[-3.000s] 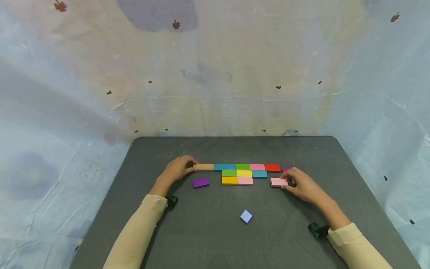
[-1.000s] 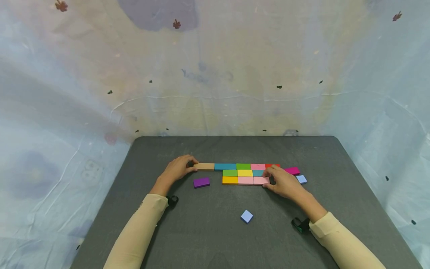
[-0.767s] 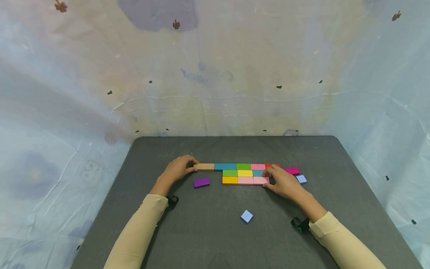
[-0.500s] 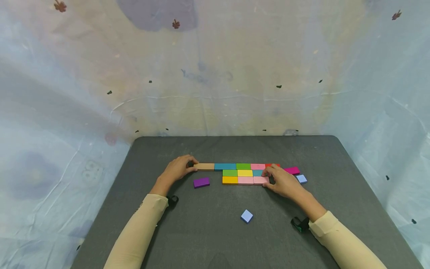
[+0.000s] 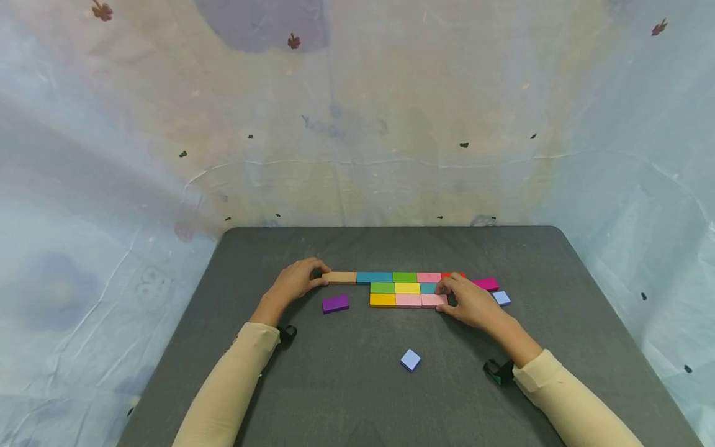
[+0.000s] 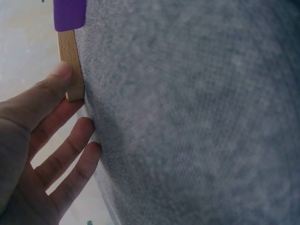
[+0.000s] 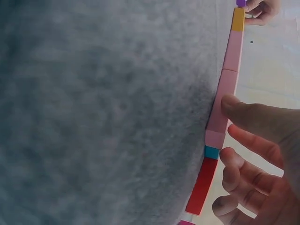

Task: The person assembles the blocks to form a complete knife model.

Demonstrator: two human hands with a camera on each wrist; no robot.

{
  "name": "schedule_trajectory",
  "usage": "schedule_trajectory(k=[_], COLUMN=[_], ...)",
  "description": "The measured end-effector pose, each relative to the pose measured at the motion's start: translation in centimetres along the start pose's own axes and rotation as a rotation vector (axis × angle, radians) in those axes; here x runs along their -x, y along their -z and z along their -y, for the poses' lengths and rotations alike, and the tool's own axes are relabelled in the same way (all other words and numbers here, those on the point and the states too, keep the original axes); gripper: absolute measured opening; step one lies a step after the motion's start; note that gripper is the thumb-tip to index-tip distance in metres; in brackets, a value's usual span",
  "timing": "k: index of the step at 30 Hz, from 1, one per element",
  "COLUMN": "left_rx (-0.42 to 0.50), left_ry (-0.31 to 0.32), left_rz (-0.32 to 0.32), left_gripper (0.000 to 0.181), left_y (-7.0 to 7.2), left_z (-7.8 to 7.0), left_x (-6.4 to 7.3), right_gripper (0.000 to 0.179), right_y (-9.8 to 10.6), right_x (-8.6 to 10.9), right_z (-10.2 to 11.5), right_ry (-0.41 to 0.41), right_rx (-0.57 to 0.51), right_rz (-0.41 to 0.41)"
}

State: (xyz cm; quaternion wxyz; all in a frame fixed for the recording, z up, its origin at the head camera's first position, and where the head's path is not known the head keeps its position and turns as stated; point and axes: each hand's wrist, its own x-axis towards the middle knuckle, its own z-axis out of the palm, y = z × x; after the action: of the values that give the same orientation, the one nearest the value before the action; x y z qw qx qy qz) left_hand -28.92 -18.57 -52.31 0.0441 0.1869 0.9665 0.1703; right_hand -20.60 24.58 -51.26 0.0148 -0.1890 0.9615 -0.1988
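Nearest you on the tabletop (image 5: 313, 397): near blue square (image 5: 410, 360), corner toward you, closer to your right hand (image 5: 473, 302) than your left hand (image 5: 296, 282). Past it, purple block (image 5: 335, 303), slightly skewed, apart from the rows, left of the orange block (image 5: 382, 300); left hand's nearer.

Front row, left to right: orange block, inner pink block (image 5: 408, 300), outer pink block (image 5: 433, 300). Key relation: outer pink block lies just left of your right hand, long axis left-right, in line with the row, left end against inner pink block. Right fingers (image 7: 253, 117) pinch it, thumb on the near long face, index at the far side, opened only block-wide; the rest loose. Far blue square (image 5: 501, 298) sits off to that hand's right.

Middle row: small green block (image 5: 382, 287), yellow block (image 5: 407, 287), teal block (image 5: 428, 287), last one partly hidden by your right hand.

Back row: tan block (image 5: 339, 277), blue block (image 5: 375, 277), far green block (image 5: 404, 277), far pink block (image 5: 429, 277), red block (image 5: 453, 274). Left fingers (image 6: 47, 91) pinch tan block's left end, the others spread. Magenta block (image 5: 486, 284) is right of red block.
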Motion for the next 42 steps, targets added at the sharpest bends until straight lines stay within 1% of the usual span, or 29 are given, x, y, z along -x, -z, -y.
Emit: schedule_trajectory(k=[6,11,15,19,27,35,38,42], left_rx=[0.002,0.005,0.005,0.0,0.001,0.01,0.013,0.012], left_ry=[0.004,-0.004,-0.01,-0.009,-0.006,-0.006,-0.006,-0.006], left_rz=[-0.006,-0.009,-0.009,-0.004,-0.001,0.004,0.005,0.007], left_gripper=[0.032,0.032,0.032,0.032,0.032,0.032,0.031,0.031], left_y=[-0.1,0.0,0.1,0.1,0.0,0.0,0.0,0.0], left_z=[0.2,0.3,0.3,0.2,0.3,0.3,0.2,0.2], left_x=[0.1,0.1,0.1,0.0,-0.1,-0.1,-0.1,-0.1], right_gripper=[0.029,0.029,0.03,0.029,0.03,0.036,0.035,0.035], right_y=[0.2,0.1,0.0,-0.2,-0.7,-1.7,-2.3,-3.0], right_x=[-0.5,-1.0,-1.5,-2.3,-3.7,-5.1,-5.7,-6.4], right_z=[0.8,1.6,2.3,3.4,6.1,8.5,9.3,10.2], right_ry=[0.043,0.081,0.129,0.162,0.154,0.22,0.231,0.267], right_rx=[-0.002,-0.05,-0.098,-0.121,-0.158,-0.132,-0.117,-0.098], right_rz=[-0.027,-0.023,-0.023,-0.018,0.029,0.053,0.056,0.06])
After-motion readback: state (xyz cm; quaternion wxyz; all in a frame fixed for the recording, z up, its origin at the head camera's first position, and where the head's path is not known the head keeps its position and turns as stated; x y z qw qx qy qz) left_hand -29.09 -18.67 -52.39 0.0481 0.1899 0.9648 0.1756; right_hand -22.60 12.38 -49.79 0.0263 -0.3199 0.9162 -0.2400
